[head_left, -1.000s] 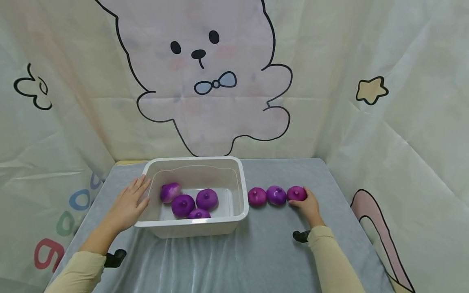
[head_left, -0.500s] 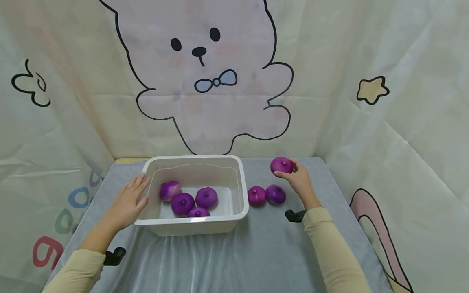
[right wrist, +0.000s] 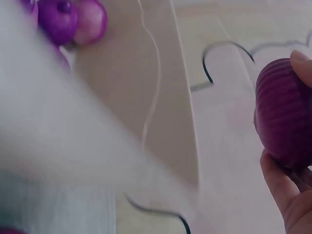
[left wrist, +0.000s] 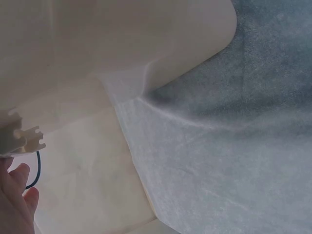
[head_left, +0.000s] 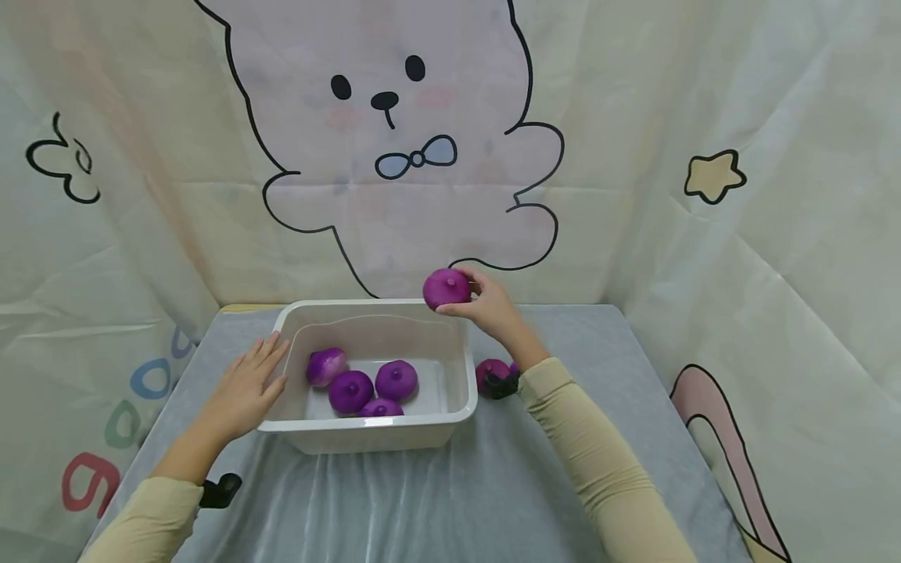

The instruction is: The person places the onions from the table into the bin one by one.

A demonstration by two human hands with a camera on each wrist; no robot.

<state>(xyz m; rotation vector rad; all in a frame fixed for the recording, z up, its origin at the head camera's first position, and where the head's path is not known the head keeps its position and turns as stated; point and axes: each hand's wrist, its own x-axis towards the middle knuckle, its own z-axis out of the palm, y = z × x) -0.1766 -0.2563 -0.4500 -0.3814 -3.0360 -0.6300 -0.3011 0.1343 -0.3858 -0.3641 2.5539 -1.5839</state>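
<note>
A purple onion is held between the thumb and fingers of my right hand, raised over the far right corner of a white plastic bin. The right wrist view shows the same onion with its ridged skin, pinched from both sides. My left hand lies with straight fingers against the left rim of the bin. Inside the bin sit several purple onions, grouped toward its left and middle. Beside the bin's right wall rests another onion, partly covered by the right wrist's black strap mount; a further one is nearly hidden.
A grey cloth covers the table under the bin. Pale curtains with cartoon drawings hang behind and at both sides of the table. A black mount sticks out from the left wrist.
My right hand has lifted the rightmost onion off the table and carried it left and up to the bin's far right corner. The left hand has stayed at the rim.
</note>
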